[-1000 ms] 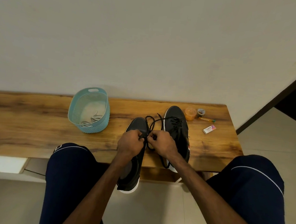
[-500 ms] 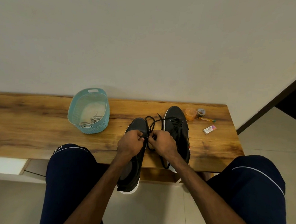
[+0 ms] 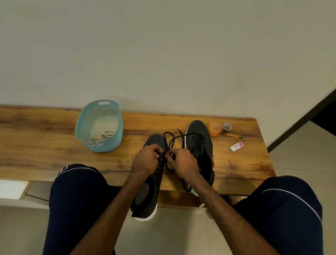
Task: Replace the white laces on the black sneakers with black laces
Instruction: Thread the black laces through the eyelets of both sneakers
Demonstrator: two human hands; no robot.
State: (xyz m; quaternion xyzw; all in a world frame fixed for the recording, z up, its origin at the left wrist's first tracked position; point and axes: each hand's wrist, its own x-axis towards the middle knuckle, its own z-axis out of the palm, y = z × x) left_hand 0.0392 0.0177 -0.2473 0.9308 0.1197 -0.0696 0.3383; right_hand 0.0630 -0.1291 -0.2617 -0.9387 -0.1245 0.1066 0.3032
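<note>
Black canvas on a white sole: the near sneaker [image 3: 148, 195] lies toe-away on the wooden desk [image 3: 33, 137], its heel hanging past the front edge between the person's knees. The left hand [image 3: 144, 161] is on its front part, fingers [image 3: 155, 149] curled down and gripping the upper by the eyelet row. Just beside it, the right hand [image 3: 182, 164] pinches the black lace [image 3: 170, 141] between thumb and curled fingers. From that pinch the lace runs away in 2 twisted strands and loops on the desk between the shoes. The far sneaker [image 3: 199, 145] stands to the right, toe toward the wall, already threaded in black, with a slack strand trailing along its near side toward the desk edge.

Well to the left sits a pale blue basket [image 3: 112, 143] holding the white laces [image 3: 103, 136]. Near the right back corner are a small orange tub [image 3: 214, 128], a tape roll [image 3: 227, 127], a pen [image 3: 233, 135] and, a little nearer, an eraser [image 3: 236, 146].
</note>
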